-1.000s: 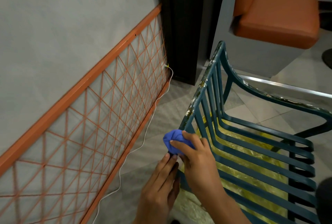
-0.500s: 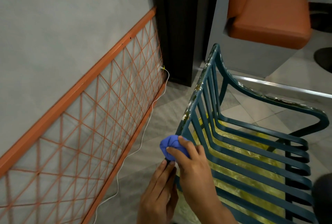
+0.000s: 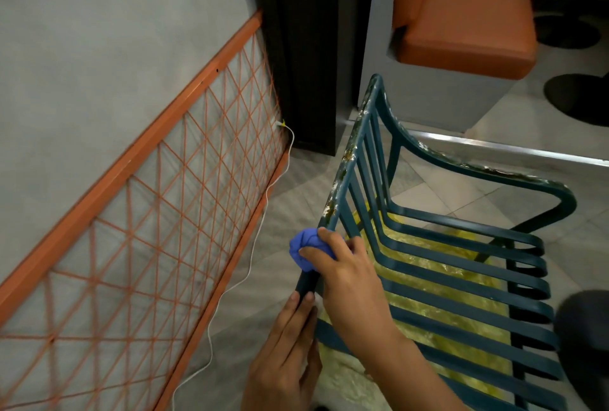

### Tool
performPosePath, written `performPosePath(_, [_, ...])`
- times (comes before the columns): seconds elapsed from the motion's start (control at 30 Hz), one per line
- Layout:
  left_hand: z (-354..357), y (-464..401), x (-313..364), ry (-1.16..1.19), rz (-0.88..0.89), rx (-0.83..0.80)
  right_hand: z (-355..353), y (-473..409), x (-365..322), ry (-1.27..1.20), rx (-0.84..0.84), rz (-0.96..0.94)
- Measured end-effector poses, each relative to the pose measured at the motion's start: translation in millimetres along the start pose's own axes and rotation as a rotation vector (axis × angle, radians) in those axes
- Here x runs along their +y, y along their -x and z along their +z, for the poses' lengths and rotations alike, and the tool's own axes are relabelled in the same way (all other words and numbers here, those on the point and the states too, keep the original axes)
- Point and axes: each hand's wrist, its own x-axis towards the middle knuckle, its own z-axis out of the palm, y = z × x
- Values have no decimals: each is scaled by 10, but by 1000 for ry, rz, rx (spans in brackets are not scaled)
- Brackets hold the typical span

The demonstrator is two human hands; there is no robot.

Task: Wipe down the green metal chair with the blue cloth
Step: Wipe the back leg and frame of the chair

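The right hand (image 3: pixel 346 279) curled its fingers around a bunched blue cloth (image 3: pixel 306 250) and pressed it against the near end of the top rail of the slatted green metal chair (image 3: pixel 445 265), whose rail carried chipped, pale blotches farther along. Just nearer, the left hand (image 3: pixel 286 358) lay with fairly straight fingers along the same rail, steadying it. A thin white cable (image 3: pixel 260 229) trailed down the floor to the left, beside an orange wire grid panel (image 3: pixel 148 229) on the grey wall.
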Motion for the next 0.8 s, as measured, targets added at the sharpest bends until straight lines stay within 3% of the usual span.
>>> performPosePath(0.33, [11,21,-115,40,63,-89,-6,-59,12,46,-14,-38])
performPosePath(0.47, [60,21,-231,-92,114,-223,50,121,-68,41,16,-53])
performPosePath(0.63, [10,6,-148,-62,106,-106,26,-61,70,86,115,-14])
performPosePath(0.8, [40,-38,-290,-106,214,-172,138,211,-20,-40,63,2])
